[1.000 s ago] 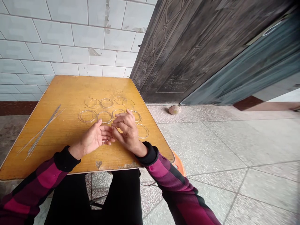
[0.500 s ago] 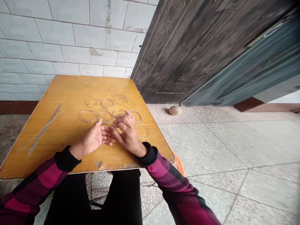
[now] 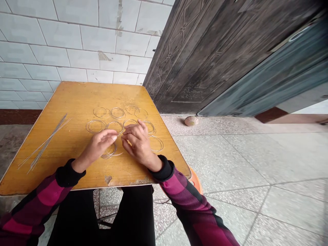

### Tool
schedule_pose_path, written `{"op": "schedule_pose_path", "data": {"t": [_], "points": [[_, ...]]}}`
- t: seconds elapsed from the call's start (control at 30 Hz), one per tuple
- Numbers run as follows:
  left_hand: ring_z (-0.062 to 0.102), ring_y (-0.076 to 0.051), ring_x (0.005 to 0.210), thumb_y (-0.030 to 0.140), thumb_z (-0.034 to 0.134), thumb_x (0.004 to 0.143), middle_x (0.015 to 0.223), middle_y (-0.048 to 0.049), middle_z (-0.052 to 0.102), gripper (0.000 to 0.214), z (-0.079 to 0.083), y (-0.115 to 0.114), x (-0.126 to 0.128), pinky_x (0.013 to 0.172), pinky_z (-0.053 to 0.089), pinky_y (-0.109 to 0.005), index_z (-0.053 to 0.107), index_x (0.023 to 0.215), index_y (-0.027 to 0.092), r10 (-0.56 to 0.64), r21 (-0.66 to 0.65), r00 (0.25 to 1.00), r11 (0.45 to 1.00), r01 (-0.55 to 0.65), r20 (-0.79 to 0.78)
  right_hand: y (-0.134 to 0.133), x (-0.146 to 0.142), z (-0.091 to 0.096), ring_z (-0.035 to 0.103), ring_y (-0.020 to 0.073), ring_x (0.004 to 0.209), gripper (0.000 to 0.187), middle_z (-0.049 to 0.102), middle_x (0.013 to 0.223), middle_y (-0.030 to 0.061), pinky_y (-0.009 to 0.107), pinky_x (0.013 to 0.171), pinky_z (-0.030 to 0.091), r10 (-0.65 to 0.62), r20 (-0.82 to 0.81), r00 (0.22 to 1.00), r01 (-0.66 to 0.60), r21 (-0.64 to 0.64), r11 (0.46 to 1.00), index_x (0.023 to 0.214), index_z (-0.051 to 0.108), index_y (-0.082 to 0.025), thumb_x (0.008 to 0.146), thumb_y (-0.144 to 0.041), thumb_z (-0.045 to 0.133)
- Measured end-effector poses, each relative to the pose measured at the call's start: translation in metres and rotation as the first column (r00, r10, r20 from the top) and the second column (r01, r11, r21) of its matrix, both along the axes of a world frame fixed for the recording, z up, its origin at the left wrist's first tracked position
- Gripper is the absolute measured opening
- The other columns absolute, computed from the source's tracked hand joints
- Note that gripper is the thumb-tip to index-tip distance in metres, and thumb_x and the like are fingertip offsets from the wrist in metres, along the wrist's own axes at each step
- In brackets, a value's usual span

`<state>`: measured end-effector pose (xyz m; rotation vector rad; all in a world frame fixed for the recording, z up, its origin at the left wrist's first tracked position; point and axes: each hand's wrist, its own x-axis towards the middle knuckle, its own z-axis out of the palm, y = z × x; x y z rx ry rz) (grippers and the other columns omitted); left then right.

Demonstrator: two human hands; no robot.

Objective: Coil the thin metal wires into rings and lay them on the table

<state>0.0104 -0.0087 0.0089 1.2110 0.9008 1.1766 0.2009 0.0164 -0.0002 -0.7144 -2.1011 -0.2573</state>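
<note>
My left hand [image 3: 98,145] and my right hand [image 3: 137,141] hover close together over a yellow wooden table [image 3: 77,102], fingers curled towards each other. A short stretch of silver wire seems to run between their fingertips, though it is very thin. Just below my left hand, a loose wire coil [image 3: 110,152] lies with a tail pointing right. Several finished wire rings [image 3: 115,127] lie in rough rows beyond my hands. One ring [image 3: 156,143] sits right of my right hand. A bundle of straight wires [image 3: 44,145] lies at the table's left.
A white tiled wall [image 3: 64,37] rises behind the table. A dark embossed metal door [image 3: 205,58] stands to the right, with a small round stone [image 3: 191,121] on the speckled floor [image 3: 243,160] near it. An orange stool rim [image 3: 196,181] shows beyond the table's near right corner.
My left hand has turned over and shifted left, and the wire coil now shows on the table beneath it. My right hand has barely moved.
</note>
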Motion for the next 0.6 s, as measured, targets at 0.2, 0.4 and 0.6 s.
{"op": "schedule_pose_path", "data": {"t": [0.2, 0.4, 0.6], "points": [[0.05, -0.032, 0.118, 0.022, 0.075, 0.077, 0.118, -0.0079, 0.068, 0.006, 0.008, -0.002, -0.007, 0.113, 0.027, -0.053, 0.077, 0.078, 0.027, 0.25, 0.485, 0.89, 0.874, -0.038, -0.38, -0.001, -0.001, 0.001, 0.061, 0.0186, 0.106, 0.016, 0.066, 0.09, -0.0002, 0.055, 0.118, 0.03, 0.052, 0.144, 0.988, -0.056, 0.023, 0.998, 0.089, 0.064, -0.024, 0.092, -0.011, 0.056], [0.055, -0.03, 0.102, 0.019, 0.075, 0.072, 0.1, -0.0086, 0.068, 0.009, 0.003, 0.004, -0.009, 0.105, 0.035, -0.05, 0.075, 0.065, 0.025, 0.135, 0.372, 0.891, 0.927, 0.04, -0.433, -0.003, 0.0, 0.002, 0.06, 0.0178, 0.111, 0.017, 0.069, 0.095, -0.0001, 0.053, 0.12, 0.03, 0.142, 0.263, 0.954, -0.149, 0.008, 0.989, 0.095, 0.065, -0.023, 0.097, -0.012, 0.052], [0.056, -0.02, 0.084, 0.02, 0.076, 0.07, 0.08, -0.0052, 0.063, 0.01, 0.007, 0.006, -0.013, 0.089, 0.042, -0.036, 0.074, 0.061, 0.019, -0.047, 0.134, 0.983, 0.988, 0.071, -0.175, -0.003, 0.004, 0.006, 0.063, 0.02, 0.11, 0.02, 0.069, 0.107, 0.0044, 0.049, 0.112, 0.043, 0.162, 0.077, 0.984, -0.158, -0.053, 0.986, 0.117, 0.061, -0.025, 0.098, -0.023, 0.055]]}}
